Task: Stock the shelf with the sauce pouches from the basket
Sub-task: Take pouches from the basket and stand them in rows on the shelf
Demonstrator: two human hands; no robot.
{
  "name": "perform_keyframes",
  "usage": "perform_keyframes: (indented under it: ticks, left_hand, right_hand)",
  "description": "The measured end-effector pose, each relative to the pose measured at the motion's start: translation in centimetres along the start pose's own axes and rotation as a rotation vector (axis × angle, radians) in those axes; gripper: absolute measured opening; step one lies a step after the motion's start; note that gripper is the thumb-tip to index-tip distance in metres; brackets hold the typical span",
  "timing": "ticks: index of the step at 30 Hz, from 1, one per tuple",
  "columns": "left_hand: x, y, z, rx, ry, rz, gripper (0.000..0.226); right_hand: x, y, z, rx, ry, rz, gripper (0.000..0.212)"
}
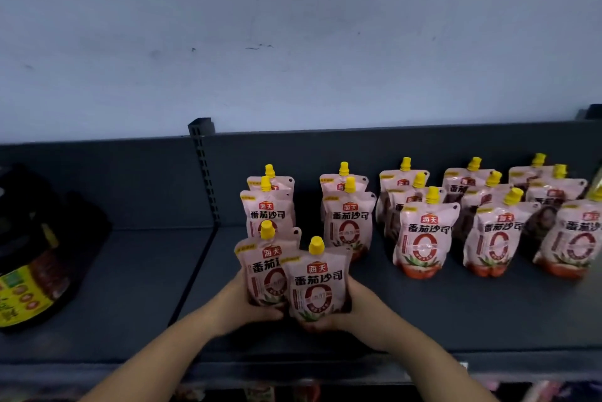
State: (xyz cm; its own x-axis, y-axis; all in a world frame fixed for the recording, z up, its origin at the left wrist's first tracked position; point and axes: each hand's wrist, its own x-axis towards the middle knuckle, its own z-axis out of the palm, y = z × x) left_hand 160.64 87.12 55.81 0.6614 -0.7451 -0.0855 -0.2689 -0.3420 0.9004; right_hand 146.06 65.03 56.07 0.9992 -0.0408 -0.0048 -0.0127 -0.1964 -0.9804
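Note:
Two pink sauce pouches with yellow caps stand upright at the front of the dark shelf [456, 313]. My left hand [247, 300] grips the left pouch [260, 268] at its lower side. My right hand [355, 307] grips the right pouch [317, 287], which overlaps the left one in front. Behind them stand several rows of the same pouches: one row [268, 212] straight behind, another [350, 219] to its right, and more rows [423, 235] towards the right end. The basket is out of view.
A dark bag with a yellow and green label [29, 271] lies on the left bay of the shelf. A slotted upright post [203, 173] divides the two bays. A pale wall [293, 37] rises behind the shelf's back panel.

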Motion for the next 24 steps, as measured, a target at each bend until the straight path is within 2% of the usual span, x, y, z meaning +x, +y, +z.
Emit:
perform_keyframes:
  ticks: [4, 10, 13, 18, 24]
  left_hand:
    - [0.5, -0.3, -0.5, 0.132, 0.065, 0.003, 0.057]
    - [2.3, -0.9, -1.2, 0.107, 0.295, 0.018, 0.070]
    - [2.8, -1.3, -1.1, 0.102, 0.374, 0.020, 0.069]
    - [2.9, -1.8, -0.1, 0.107, 0.463, 0.051, 0.065]
    - [3.1, -2.1, -0.7, 0.090, 0.428, 0.029, 0.066]
  right_hand:
    - [0.4, -0.2, -1.2, -0.086, 0.024, 0.014, 0.065]
    - [1.6, 1.1, -3.2, -0.173, 0.338, 0.032, 0.060]
    - [2.1, 1.8, -3.9, -0.161, 0.451, 0.020, 0.058]
    - [2.6, 2.7, -4.7, -0.200, 0.504, 0.027, 0.047]
    - [2.9, 3.5, -4.9, -0.205, 0.528, 0.002, 0.042]
